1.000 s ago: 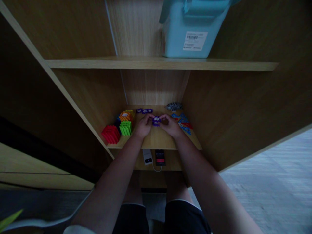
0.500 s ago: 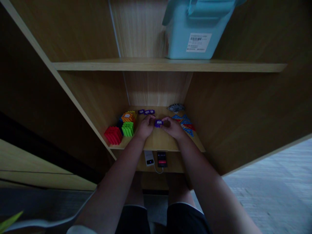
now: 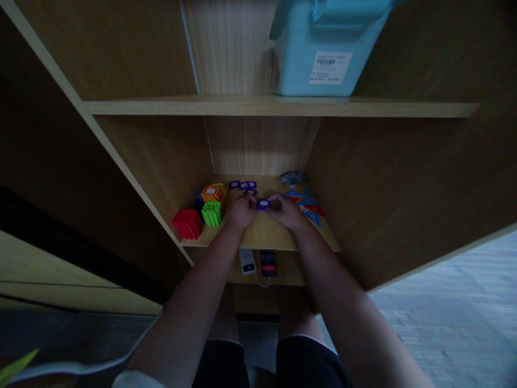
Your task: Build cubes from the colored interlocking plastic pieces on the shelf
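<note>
Just beyond our hands lies a pale wood-grain shelf (image 3: 258, 231), smooth and flat. Taking the small purple piece (image 3: 263, 204) between our hands as the clock's centre, we find it low over the middle of that board, a compact shape with a whitish mark on top. A loose purple piece (image 3: 251, 192) lies at ten, close by our left fingertips, and past it, also toward ten, sits a row of purple pieces (image 3: 243, 185). Ribbed, lattice-like blocks gather on the left: a red block (image 3: 188, 223) between eight and nine, a bright green block (image 3: 212, 213) at nine, an orange block (image 3: 211, 192) between nine and ten. At two we see a black-and-white patterned pile (image 3: 292, 178); at three, flat blue and red pieces (image 3: 305, 206) with pointed outlines. A glossy light-blue bin (image 3: 327, 64) stands at one, on the board above.

Both our forearms reach forward and converge, palms turned inward. Our right hand (image 3: 286, 209) bends its thumb and index finger to the purple piece's three o'clock end, pinching it. Our left hand (image 3: 242, 209) is curled at its nine o'clock side; we cannot tell whether those fingers grasp anything.
</note>
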### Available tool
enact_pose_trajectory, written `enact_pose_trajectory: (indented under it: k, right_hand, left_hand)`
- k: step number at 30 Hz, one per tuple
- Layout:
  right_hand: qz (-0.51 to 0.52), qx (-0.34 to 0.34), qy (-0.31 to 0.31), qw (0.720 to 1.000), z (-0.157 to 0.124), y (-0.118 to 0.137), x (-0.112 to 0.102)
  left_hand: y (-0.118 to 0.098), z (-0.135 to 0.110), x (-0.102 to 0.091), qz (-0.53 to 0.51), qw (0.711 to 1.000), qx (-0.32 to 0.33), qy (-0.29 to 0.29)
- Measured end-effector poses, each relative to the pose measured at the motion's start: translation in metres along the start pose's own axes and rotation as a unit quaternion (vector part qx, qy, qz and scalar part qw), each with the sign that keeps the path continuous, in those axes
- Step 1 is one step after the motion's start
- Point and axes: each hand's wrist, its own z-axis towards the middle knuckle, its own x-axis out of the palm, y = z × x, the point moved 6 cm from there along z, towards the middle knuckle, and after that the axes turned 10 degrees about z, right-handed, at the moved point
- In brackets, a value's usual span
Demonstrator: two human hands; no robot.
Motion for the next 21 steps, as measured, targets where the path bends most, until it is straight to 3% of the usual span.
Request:
enact_pose_trajectory:
  k: [21]
  right_hand:
    - [-0.012, -0.005, 0.009, 1.0, 0.0001, -0.0021, 0.0038]
  left_hand:
    - [0.0014, 0.0, 0.0035, 0.0, 1.0, -0.001, 0.018]
